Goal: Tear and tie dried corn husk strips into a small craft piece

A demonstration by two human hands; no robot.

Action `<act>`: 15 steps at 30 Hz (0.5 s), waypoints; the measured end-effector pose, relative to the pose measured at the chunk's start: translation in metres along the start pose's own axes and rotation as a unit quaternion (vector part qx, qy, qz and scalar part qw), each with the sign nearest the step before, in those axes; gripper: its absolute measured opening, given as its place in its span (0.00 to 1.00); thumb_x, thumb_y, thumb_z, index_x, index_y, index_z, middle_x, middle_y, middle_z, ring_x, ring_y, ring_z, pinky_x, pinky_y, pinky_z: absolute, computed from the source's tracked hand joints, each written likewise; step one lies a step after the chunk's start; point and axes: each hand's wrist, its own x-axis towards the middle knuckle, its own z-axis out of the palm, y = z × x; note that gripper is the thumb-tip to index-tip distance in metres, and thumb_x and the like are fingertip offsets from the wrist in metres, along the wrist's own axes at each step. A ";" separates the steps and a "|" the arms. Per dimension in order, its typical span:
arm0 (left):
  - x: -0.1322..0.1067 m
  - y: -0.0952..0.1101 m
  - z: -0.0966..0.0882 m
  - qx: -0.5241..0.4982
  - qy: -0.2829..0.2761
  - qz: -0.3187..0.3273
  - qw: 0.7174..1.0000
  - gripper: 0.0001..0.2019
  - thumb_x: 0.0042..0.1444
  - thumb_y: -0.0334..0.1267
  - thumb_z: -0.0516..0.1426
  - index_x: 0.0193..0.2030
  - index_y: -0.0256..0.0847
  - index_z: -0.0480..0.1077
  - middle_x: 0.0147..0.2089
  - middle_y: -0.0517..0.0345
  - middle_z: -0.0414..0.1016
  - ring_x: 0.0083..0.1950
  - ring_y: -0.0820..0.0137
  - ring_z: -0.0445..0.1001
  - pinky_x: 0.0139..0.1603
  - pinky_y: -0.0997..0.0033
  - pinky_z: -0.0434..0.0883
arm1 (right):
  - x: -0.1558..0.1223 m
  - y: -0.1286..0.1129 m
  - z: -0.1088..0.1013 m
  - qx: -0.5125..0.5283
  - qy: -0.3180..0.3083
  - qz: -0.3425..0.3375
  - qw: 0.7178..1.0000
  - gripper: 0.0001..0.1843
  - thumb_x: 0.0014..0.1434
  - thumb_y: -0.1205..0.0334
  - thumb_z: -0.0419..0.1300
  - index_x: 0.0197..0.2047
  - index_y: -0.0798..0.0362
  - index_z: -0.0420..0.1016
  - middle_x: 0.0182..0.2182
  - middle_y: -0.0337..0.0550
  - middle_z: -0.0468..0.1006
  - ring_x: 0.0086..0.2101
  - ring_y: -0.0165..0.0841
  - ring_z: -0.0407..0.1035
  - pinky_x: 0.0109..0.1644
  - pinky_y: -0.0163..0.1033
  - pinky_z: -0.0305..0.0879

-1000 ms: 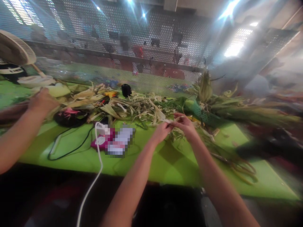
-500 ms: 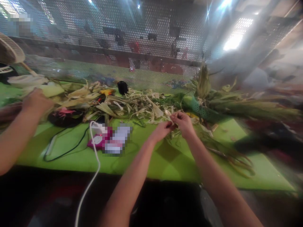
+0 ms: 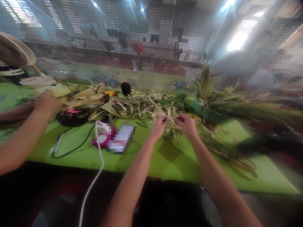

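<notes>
My left hand [image 3: 160,126] is closed in a pinch on a pale dried corn husk [image 3: 169,113], a little above the green table [image 3: 118,164]. Close on its right, my right hand [image 3: 187,123] also pinches part of the husk, with a small gap between the two hands. Thin husk ends stick up and hang down around the fingertips. Fine detail at the fingers is blurred. Behind both hands lies a heap of dry husk strips [image 3: 139,102].
Scissors [image 3: 245,165] lie at right, near a green corn plant [image 3: 255,105] and a husk bundle [image 3: 205,83]. A pink power strip [image 3: 104,138], white cable [image 3: 93,183] and phone [image 3: 121,138] sit left of centre. Another person's hand [image 3: 48,102] works at far left; a fan [image 3: 16,50] stands behind.
My hands have moved slightly apart; they were together at the fingertips. More of the husk shows between them. The whole view has shifted a little, and the other person's hand appears farther right.
</notes>
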 end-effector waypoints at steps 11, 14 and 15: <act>-0.003 0.002 -0.005 -0.047 -0.027 0.001 0.999 0.13 0.57 0.45 0.58 0.36 0.39 0.80 0.32 0.54 0.79 0.41 0.63 0.75 0.43 0.66 0.70 | 0.002 0.001 -0.005 0.091 0.095 0.052 0.990 0.11 0.50 0.52 0.63 0.27 0.52 0.72 0.22 0.35 0.68 0.26 0.29 0.59 0.30 0.35 0.55; -0.004 0.005 -0.003 -0.060 -0.011 -0.005 0.998 0.13 0.57 0.46 0.58 0.38 0.40 0.80 0.30 0.54 0.78 0.41 0.63 0.75 0.42 0.66 0.70 | 0.002 -0.002 -0.005 0.115 0.115 0.063 0.985 0.12 0.49 0.51 0.63 0.27 0.51 0.71 0.21 0.34 0.66 0.25 0.28 0.57 0.29 0.35 0.53; -0.004 0.007 -0.001 -0.064 -0.001 -0.014 0.998 0.14 0.56 0.47 0.59 0.39 0.40 0.80 0.30 0.54 0.78 0.40 0.64 0.75 0.40 0.67 0.70 | 0.001 -0.003 -0.005 0.121 0.115 0.065 0.984 0.12 0.49 0.51 0.63 0.27 0.51 0.71 0.21 0.34 0.66 0.25 0.28 0.56 0.29 0.35 0.53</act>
